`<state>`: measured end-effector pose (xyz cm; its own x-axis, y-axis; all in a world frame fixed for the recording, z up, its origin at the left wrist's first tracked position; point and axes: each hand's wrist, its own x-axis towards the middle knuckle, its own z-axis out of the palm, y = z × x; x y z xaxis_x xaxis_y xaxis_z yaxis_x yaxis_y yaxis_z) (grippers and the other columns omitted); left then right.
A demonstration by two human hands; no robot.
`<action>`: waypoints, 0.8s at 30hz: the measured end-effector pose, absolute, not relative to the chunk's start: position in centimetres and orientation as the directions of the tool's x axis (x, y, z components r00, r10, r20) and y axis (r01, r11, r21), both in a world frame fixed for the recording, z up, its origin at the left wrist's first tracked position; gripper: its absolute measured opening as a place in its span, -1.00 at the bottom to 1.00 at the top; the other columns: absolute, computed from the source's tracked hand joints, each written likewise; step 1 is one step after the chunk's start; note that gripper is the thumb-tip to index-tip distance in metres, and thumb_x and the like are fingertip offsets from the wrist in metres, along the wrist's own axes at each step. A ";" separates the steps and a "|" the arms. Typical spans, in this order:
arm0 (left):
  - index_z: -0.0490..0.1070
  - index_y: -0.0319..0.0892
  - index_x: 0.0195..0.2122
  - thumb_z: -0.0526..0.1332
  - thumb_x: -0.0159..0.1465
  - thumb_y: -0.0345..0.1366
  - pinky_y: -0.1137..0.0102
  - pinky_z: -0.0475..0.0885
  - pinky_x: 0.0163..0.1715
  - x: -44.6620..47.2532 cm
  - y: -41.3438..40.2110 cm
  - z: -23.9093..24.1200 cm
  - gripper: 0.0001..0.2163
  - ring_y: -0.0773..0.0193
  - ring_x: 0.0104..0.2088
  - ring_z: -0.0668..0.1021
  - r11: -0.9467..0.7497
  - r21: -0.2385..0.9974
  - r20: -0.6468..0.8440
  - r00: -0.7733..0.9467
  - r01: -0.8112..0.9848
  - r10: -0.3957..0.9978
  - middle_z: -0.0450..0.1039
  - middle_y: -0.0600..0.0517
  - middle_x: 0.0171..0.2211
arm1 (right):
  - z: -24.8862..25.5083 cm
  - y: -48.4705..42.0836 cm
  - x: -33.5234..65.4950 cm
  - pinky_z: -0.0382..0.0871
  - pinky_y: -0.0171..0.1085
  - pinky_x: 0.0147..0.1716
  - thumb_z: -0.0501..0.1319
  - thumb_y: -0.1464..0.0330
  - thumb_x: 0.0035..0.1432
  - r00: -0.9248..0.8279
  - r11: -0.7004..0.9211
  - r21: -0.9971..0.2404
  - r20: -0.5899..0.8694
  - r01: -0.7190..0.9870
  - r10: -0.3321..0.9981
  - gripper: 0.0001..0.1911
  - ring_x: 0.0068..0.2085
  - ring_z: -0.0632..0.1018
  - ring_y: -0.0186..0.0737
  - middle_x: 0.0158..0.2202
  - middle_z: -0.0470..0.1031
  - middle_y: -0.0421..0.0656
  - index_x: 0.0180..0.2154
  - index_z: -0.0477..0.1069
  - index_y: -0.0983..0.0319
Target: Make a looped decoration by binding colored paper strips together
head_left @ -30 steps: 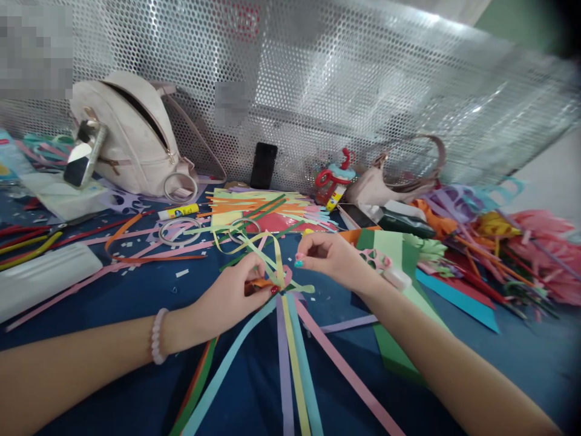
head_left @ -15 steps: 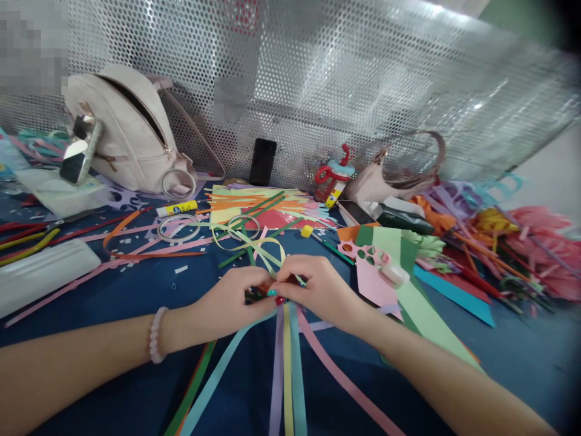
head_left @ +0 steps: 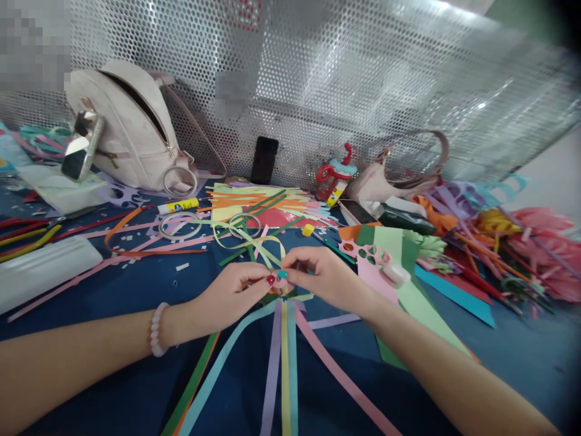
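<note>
My left hand (head_left: 231, 297) and my right hand (head_left: 324, 275) meet at the middle of the blue table, thumbs touching. Both pinch the gathered top of a bunch of coloured paper strips (head_left: 284, 357), which fan out toward me in green, light blue, purple, yellow and pink. Pale yellow-green strips (head_left: 252, 242) loop away beyond my fingers. A bead bracelet (head_left: 157, 330) circles my left wrist.
A beige backpack (head_left: 122, 127), a black phone (head_left: 264, 160) and a perforated metal screen (head_left: 363, 79) stand at the back. A glue stick (head_left: 178, 206), tape rings (head_left: 179, 225), a white case (head_left: 43, 269), cut paper sheets (head_left: 399, 266) and heaps of paper shapes (head_left: 499, 242) lie around.
My right hand came from apart to meet the left hand at the strips' gathered point. Both hands have since lifted a little, still pinching there.
</note>
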<state>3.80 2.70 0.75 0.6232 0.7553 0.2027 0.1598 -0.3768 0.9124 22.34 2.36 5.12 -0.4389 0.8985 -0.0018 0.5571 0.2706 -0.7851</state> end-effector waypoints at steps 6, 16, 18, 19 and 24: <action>0.49 -0.29 -0.37 0.03 0.27 -0.28 0.47 0.33 -0.31 3.9 2.7 0.7 -0.72 0.27 -0.33 0.47 -0.332 0.921 0.148 0.607 0.202 0.781 0.46 -0.01 -0.40 | 4.7 2.6 22.5 0.36 -0.34 -0.44 0.20 0.40 0.03 -0.419 0.140 -0.909 -0.040 0.392 0.907 -0.94 -0.44 0.50 -0.33 -0.49 0.46 -0.20 -0.39 0.38 0.27; 0.39 -0.25 -0.40 0.16 0.14 -0.35 0.50 0.32 -0.42 4.0 2.7 0.8 -0.92 0.36 -0.43 0.41 -0.200 0.970 0.083 0.579 0.141 0.811 0.40 0.06 -0.44 | 5.7 2.4 23.1 0.31 -0.38 -0.39 0.21 0.42 0.05 -0.493 0.263 -0.868 0.024 0.421 0.870 -0.95 -0.39 0.43 -0.38 -0.41 0.41 -0.19 -0.39 0.36 0.28; 0.36 -0.24 -0.41 0.15 0.13 -0.39 0.51 0.31 -0.44 4.1 2.6 0.8 -0.96 0.39 -0.45 0.39 -0.180 0.976 0.076 0.589 0.121 0.805 0.38 0.09 -0.46 | 5.7 2.4 23.2 0.32 -0.37 -0.39 0.22 0.37 0.05 -0.518 0.258 -0.862 -0.006 0.437 0.856 -0.90 -0.39 0.43 -0.36 -0.41 0.42 -0.18 -0.38 0.38 0.28; 0.35 -0.23 -0.40 0.14 0.14 -0.41 0.51 0.31 -0.45 4.1 2.6 0.7 -0.97 0.40 -0.47 0.39 -0.163 0.981 0.071 0.596 0.103 0.800 0.36 0.10 -0.47 | 5.6 2.4 23.2 0.31 -0.37 -0.40 0.23 0.36 0.05 -0.522 0.254 -0.860 -0.016 0.442 0.853 -0.89 -0.40 0.42 -0.36 -0.41 0.43 -0.18 -0.37 0.39 0.29; 0.26 -0.18 -0.36 0.12 0.16 -0.46 0.47 0.37 -0.45 4.1 2.4 0.1 -0.93 0.40 -0.47 0.42 -0.085 0.996 0.068 0.627 -0.003 0.776 0.33 0.12 -0.44 | 5.3 2.5 23.2 0.27 -0.37 -0.46 0.23 0.31 0.05 -0.515 0.211 -0.874 -0.051 0.438 0.856 -0.85 -0.47 0.39 -0.39 -0.46 0.42 -0.20 -0.39 0.41 0.28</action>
<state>4.14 2.42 0.06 0.6268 0.7762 0.0676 -0.0028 -0.0846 0.9964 23.23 2.47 5.34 -0.5146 0.8559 -0.0512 0.4379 0.2110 -0.8739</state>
